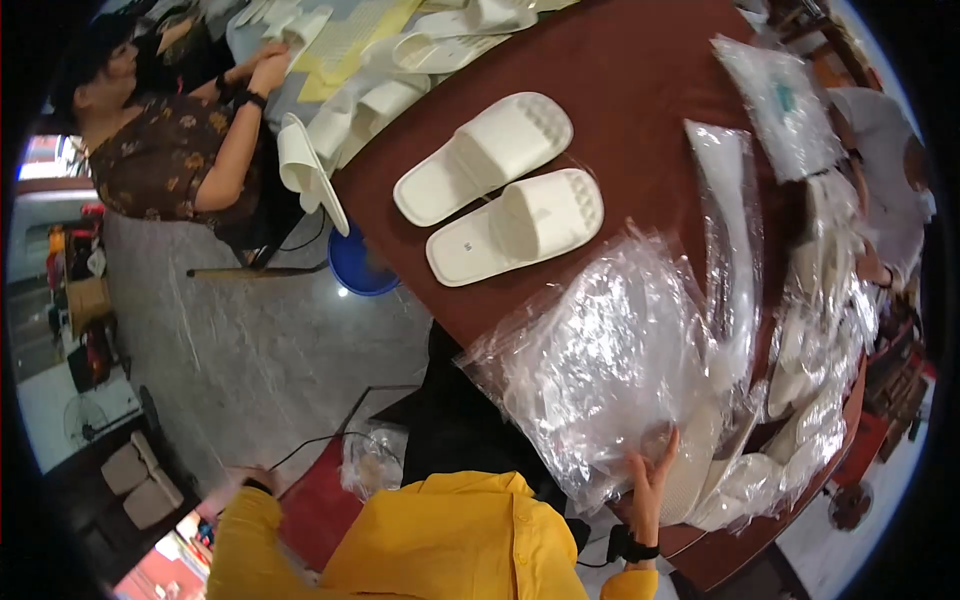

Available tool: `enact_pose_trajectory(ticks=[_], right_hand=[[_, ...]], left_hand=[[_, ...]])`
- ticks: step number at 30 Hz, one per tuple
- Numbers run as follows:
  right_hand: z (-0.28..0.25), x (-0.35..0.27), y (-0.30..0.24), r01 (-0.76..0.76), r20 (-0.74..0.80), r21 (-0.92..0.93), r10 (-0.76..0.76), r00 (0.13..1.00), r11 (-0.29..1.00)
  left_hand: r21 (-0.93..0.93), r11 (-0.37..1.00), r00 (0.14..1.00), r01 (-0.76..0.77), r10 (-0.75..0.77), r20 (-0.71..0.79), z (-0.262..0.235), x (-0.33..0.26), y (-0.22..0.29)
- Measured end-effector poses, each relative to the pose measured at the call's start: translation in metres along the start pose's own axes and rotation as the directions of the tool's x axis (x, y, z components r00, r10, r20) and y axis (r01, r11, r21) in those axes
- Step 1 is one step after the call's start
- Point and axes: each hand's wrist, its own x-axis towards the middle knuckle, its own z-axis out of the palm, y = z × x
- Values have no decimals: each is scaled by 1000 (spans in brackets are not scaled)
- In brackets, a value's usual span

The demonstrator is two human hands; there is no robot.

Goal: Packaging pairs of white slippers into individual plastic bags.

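Resting R hand (649,482), fingers parted, on clear bags (605,350) nr front corner of table (635,85), prob to steady slippery pile, w/ slippers (515,228) paired by left edge, likely for reach, & L hand (244,472) off table, can't tell its fingers

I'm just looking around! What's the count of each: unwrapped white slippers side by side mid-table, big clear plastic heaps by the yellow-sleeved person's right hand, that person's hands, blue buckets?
Unwrapped white slippers: 2
Clear plastic heap: 1
Hands (left hand, right hand): 2
Blue bucket: 1
Total: 6
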Motion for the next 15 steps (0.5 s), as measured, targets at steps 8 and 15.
enact_pose_trajectory(ticks=[8, 15], right_hand=[[-26, 2, -4, -74, 187, -118, 95, 978, 990], [-40, 7, 17, 46, 187, -202, -7, 982, 978]], left_hand=[[-23, 869, 736, 494, -431, -522, -24, -8, -421], [-101, 925, 357, 367, -240, -903, -225, -45, -453]])
